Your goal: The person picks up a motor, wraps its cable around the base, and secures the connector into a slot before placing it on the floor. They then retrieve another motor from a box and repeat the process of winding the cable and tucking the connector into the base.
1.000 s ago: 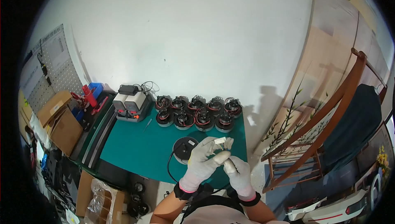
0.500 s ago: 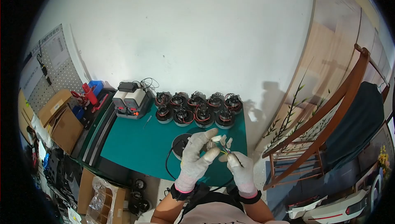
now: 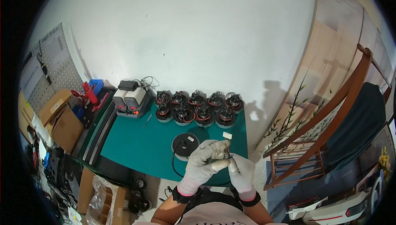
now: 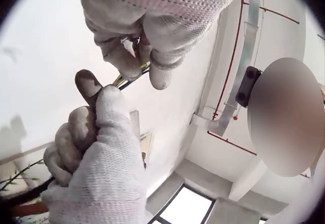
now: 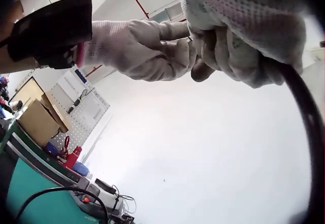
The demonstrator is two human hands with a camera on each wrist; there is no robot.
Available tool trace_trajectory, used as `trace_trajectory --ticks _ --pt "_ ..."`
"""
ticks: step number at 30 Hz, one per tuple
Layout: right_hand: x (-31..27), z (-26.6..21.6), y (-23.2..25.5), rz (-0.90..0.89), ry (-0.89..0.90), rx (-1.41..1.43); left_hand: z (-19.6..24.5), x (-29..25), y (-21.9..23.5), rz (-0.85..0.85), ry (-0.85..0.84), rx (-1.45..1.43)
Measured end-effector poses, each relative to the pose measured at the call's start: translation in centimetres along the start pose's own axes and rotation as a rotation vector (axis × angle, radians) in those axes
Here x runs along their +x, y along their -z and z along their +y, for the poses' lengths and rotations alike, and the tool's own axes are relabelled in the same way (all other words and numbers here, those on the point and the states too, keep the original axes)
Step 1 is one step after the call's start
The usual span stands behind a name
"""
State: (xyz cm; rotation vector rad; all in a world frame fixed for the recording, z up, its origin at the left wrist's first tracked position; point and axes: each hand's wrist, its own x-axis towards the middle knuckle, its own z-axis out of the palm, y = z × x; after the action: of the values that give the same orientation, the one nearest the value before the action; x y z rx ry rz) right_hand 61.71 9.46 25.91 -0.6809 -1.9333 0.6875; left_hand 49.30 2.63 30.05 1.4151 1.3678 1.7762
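Note:
In the head view my gloved left hand (image 3: 201,164) pinches thin coloured wires (image 4: 121,80) between its fingertips and thumb. A white plug connector (image 3: 227,135) sticks up just beyond those fingers. My gloved right hand (image 3: 242,172) meets it from the right, thumb and forefinger on the same wires near where they leave the black cable. Its other fingers curl round the thick black cable (image 5: 303,99), which hangs away in the right wrist view. A round black motor-like disc (image 3: 185,145) with a small white label and pale rim lies on the green mat, left of my hands; a black cable runs from it.
Two rows of similar round units (image 3: 204,117) with coiled red and black wires stand along the mat's back. A battery charger (image 3: 131,102) sits at the back left, a thin screwdriver-like tool (image 3: 147,120) beside it. A wooden chair (image 3: 330,130) stands to the right.
Half a second ago the hands were farther apart, with several white connectors fanned between them. Now the hands have come together over the wires, and one white connector stands above the left fingers.

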Motion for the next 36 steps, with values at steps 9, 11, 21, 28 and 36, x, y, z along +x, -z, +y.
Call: trace_trajectory --ticks 9,11,21,28,36 --pt "-0.3 -0.3 -0.3 0.007 -0.112 0.233 0.4 -0.6 0.5 -0.148 -0.251 0.151" --pt "-0.4 -0.4 -0.2 -0.017 -0.159 0.318 0.6 -0.9 0.3 -0.151 -0.375 0.295" --pt "-0.9 -0.8 -0.3 -0.042 -0.171 0.392 0.9 -1.5 0.4 -0.113 -0.527 0.371" --pt "-1.2 -1.2 -0.4 -0.06 -0.207 0.449 1.9 -2.6 0.5 -0.264 0.223 -0.322" --pt "-1.3 -1.9 -0.8 -0.052 -0.135 0.544 1.9 -2.3 1.2 -0.262 -0.481 0.159"
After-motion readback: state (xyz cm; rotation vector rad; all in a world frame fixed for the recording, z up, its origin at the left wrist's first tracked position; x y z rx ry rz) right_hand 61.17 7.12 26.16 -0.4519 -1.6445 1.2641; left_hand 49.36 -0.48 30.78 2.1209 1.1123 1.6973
